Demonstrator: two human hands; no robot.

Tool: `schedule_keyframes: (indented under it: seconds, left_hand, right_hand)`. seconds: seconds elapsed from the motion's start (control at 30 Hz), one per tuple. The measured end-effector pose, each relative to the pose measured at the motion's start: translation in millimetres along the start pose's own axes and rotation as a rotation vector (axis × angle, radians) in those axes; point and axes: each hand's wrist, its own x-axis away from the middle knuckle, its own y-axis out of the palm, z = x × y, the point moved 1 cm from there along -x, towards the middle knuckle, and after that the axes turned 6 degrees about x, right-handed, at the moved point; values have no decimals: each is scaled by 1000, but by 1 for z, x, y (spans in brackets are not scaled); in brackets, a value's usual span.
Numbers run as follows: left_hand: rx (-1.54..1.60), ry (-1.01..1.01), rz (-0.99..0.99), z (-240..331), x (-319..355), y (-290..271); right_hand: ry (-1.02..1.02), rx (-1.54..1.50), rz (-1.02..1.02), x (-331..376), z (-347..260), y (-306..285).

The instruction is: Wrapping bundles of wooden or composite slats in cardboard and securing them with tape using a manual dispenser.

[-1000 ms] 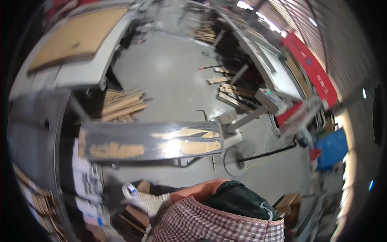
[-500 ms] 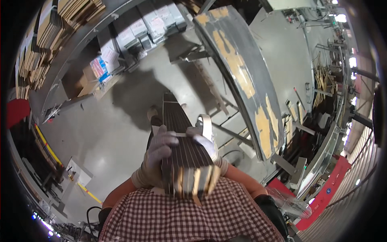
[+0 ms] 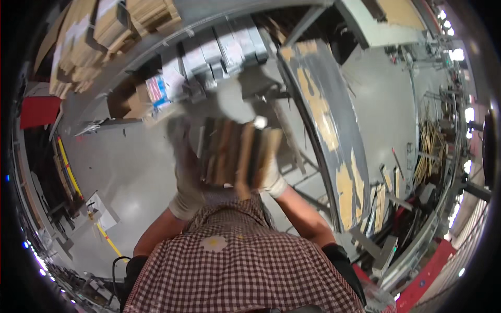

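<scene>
A bundle of dark-faced slats (image 3: 227, 156) is held up in front of my chest, its layered brown and black ends turned toward me. Motion blurs it. My gloved left hand (image 3: 187, 172) grips the bundle's left side, its fingers smeared. On the opposite side, my gloved right hand (image 3: 272, 177) clasps the slats, with most of its fingers hidden behind them. One slat end sticks out lower than the others. A small white patch (image 3: 260, 122) shows at the bundle's far edge; I cannot tell what it is.
A long bench with a worn grey and tan top (image 3: 334, 130) stands to the right. Grey-white wrapped packs (image 3: 224, 49) and an open cardboard box (image 3: 138, 101) lie ahead. Stacked cardboard (image 3: 112, 26) fills the far left. Thin wooden strips (image 3: 429, 148) lean at right.
The bundle has moved up and away from my body, and its near end has lifted. Its long striped top no longer shows. Both hands have moved with it. The view has shifted.
</scene>
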Motion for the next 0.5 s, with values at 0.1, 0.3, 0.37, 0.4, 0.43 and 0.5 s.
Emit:
schedule_keyframes:
  seconds: [0.1,0.3,0.37,0.4,0.43,0.5]
  left_hand:
    - [475,437,-54,78,-47,30]
    - [1102,100,-596,52,-90,182]
    - [1106,52,-634,56,-128,189]
    - [1082,18,-623,62,-146,185]
    - [1078,70,-435,83,-159,169]
    - [1243,62,-213,103,-189,127]
  right_hand:
    - [133,219,296,11,-15,-129]
    - [412,1083,958,138,-57,-355]
    - [623,1268,1056,176,-61,-376]
    - [716,1305,1078,184,-61,-374]
    - [812,1334,1094,191,-58,-370]
    - [934,1370,1117,186,-53,-347]
